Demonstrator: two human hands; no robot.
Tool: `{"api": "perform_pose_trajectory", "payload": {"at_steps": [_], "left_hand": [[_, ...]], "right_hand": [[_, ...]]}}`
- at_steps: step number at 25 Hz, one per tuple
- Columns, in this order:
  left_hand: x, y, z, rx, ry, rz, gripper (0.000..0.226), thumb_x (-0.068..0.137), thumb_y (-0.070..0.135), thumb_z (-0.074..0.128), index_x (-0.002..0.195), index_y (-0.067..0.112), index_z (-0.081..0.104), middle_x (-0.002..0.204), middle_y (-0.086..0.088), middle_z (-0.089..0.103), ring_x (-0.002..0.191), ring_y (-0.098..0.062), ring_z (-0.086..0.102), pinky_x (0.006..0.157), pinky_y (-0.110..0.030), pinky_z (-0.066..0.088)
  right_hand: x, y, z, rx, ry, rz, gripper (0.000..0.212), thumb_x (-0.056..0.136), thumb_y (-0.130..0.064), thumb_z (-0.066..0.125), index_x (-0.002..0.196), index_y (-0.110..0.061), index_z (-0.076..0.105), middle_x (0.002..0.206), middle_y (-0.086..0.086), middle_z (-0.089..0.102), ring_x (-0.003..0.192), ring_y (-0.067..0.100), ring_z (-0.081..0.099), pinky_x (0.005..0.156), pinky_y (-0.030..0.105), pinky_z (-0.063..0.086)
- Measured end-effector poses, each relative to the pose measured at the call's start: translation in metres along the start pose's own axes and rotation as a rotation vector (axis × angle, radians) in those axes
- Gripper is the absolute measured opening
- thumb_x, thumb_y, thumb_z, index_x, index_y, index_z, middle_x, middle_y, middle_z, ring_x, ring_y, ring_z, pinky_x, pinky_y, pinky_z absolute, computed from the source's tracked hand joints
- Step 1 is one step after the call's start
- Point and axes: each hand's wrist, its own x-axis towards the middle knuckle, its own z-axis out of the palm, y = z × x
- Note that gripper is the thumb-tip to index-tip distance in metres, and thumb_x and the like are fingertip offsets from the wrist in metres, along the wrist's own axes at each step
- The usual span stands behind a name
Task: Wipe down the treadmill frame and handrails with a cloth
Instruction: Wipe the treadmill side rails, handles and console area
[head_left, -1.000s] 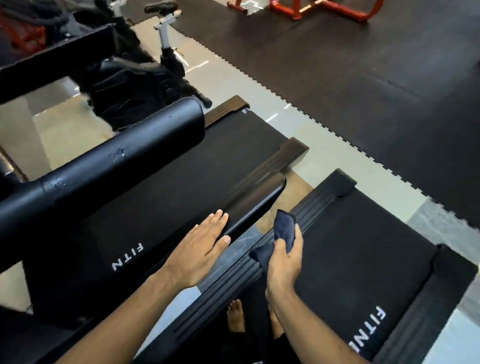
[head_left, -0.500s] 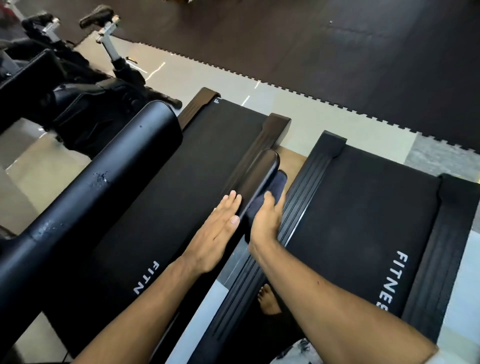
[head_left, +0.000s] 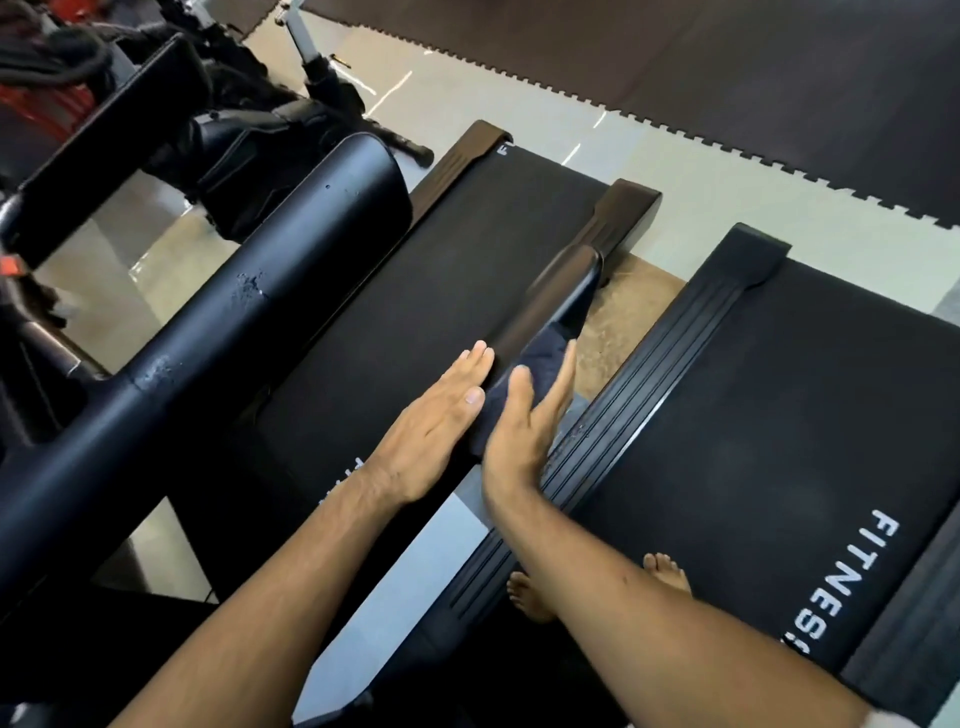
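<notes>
A black treadmill handrail (head_left: 563, 296) runs away from me between two treadmills. A dark blue cloth (head_left: 540, 358) is draped over its near part. My right hand (head_left: 524, 431) presses the cloth against the rail's right side with straight fingers and the thumb on top. My left hand (head_left: 441, 421) lies flat with straight fingers against the rail's left side, touching the cloth's edge. A second, thicker black handrail (head_left: 249, 322) crosses the left of the view, with chipped paint.
The left treadmill belt (head_left: 467, 270) and the right belt (head_left: 779, 415) marked FITNESS flank the rail. My bare feet (head_left: 530, 592) stand on the right treadmill. An exercise bike (head_left: 260, 140) stands at the back left, dark floor mats (head_left: 727, 78) behind.
My right hand brought the cloth from the air onto the handrail and has slid it back toward me along the rail. My left hand stayed flat on the rail's left side.
</notes>
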Motion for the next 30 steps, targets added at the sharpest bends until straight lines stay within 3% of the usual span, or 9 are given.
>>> {"api": "perform_pose_trajectory", "payload": {"at_steps": [3, 7, 11, 13, 15, 18, 22, 26, 30], "left_hand": [[-0.011, 0.000, -0.002, 0.023, -0.022, -0.026, 0.063, 0.098, 0.055, 0.021, 0.154, 0.025, 0.021, 0.161, 0.017, 0.013, 0.146, 0.006, 0.005, 0.123, -0.031, 0.008], [-0.018, -0.005, -0.002, 0.000, 0.001, -0.016, 0.064, 0.098, 0.055, 0.022, 0.154, 0.024, 0.022, 0.161, 0.016, 0.014, 0.146, 0.005, 0.006, 0.123, -0.029, 0.008], [-0.029, -0.010, -0.002, -0.013, 0.005, -0.044, 0.065, 0.098, 0.055, 0.021, 0.154, 0.022, 0.022, 0.160, 0.016, 0.015, 0.146, 0.006, 0.007, 0.121, -0.024, 0.008], [-0.033, -0.017, -0.002, -0.024, 0.035, -0.036, 0.066, 0.098, 0.055, 0.022, 0.153, 0.020, 0.024, 0.160, 0.014, 0.017, 0.146, 0.004, 0.009, 0.122, -0.025, 0.009], [-0.036, -0.019, -0.003, -0.045, 0.039, -0.052, 0.066, 0.098, 0.054, 0.023, 0.153, 0.018, 0.026, 0.160, 0.013, 0.019, 0.146, 0.003, 0.011, 0.122, -0.026, 0.010], [-0.048, -0.021, -0.005, -0.065, 0.027, -0.092, 0.064, 0.098, 0.054, 0.022, 0.153, 0.020, 0.027, 0.160, 0.015, 0.020, 0.145, 0.005, 0.012, 0.121, -0.025, 0.010], [-0.057, -0.025, -0.004, -0.063, 0.049, -0.099, 0.068, 0.095, 0.058, 0.022, 0.152, 0.020, 0.027, 0.160, 0.014, 0.020, 0.146, 0.005, 0.013, 0.122, -0.027, 0.011], [-0.070, -0.025, -0.005, -0.071, 0.062, -0.141, 0.066, 0.096, 0.058, 0.022, 0.152, 0.023, 0.027, 0.159, 0.018, 0.020, 0.144, 0.008, 0.012, 0.122, -0.025, 0.010], [-0.076, -0.027, -0.005, -0.037, 0.061, -0.156, 0.067, 0.096, 0.057, 0.020, 0.153, 0.021, 0.025, 0.160, 0.015, 0.018, 0.145, 0.006, 0.011, 0.122, -0.024, 0.009]], "right_hand": [[0.016, 0.018, 0.002, 0.085, 0.048, 0.265, 0.064, 0.087, -0.057, 0.043, 0.150, -0.048, 0.034, 0.158, -0.012, 0.038, 0.145, 0.010, 0.036, 0.121, 0.041, 0.027], [-0.022, 0.007, -0.004, 0.022, -0.043, -0.035, 0.062, 0.100, -0.040, 0.046, 0.157, -0.037, 0.024, 0.165, -0.010, 0.022, 0.151, 0.003, 0.018, 0.123, 0.026, 0.018], [-0.008, 0.026, 0.001, 0.053, 0.028, 0.243, 0.063, 0.094, -0.048, 0.045, 0.155, -0.041, 0.030, 0.162, -0.007, 0.033, 0.148, 0.012, 0.031, 0.123, 0.039, 0.024], [-0.043, 0.014, -0.003, -0.002, -0.070, -0.001, 0.060, 0.101, -0.036, 0.046, 0.157, -0.040, 0.023, 0.166, -0.012, 0.017, 0.152, 0.004, 0.014, 0.125, 0.029, 0.014], [-0.047, 0.028, 0.001, 0.004, -0.037, -0.120, 0.058, 0.098, -0.041, 0.045, 0.153, -0.044, 0.026, 0.165, -0.012, 0.018, 0.153, 0.004, 0.014, 0.124, 0.028, 0.015], [-0.039, 0.053, 0.007, 0.049, 0.039, 0.272, 0.064, 0.085, -0.059, 0.042, 0.148, -0.052, 0.033, 0.161, -0.009, 0.034, 0.147, 0.013, 0.033, 0.122, 0.043, 0.027], [-0.077, 0.031, 0.004, 0.032, -0.029, -0.126, 0.057, 0.098, -0.035, 0.047, 0.150, -0.047, 0.026, 0.166, -0.008, 0.018, 0.153, 0.006, 0.015, 0.125, 0.030, 0.017], [-0.068, 0.058, 0.011, 0.115, 0.044, 0.335, 0.065, 0.087, -0.055, 0.044, 0.150, -0.046, 0.033, 0.161, -0.009, 0.033, 0.147, 0.012, 0.033, 0.122, 0.041, 0.026], [-0.089, 0.050, 0.008, 0.061, -0.016, 0.082, 0.070, 0.094, -0.048, 0.043, 0.158, -0.031, 0.023, 0.162, -0.017, 0.018, 0.152, 0.004, 0.015, 0.123, 0.023, 0.015]]}}
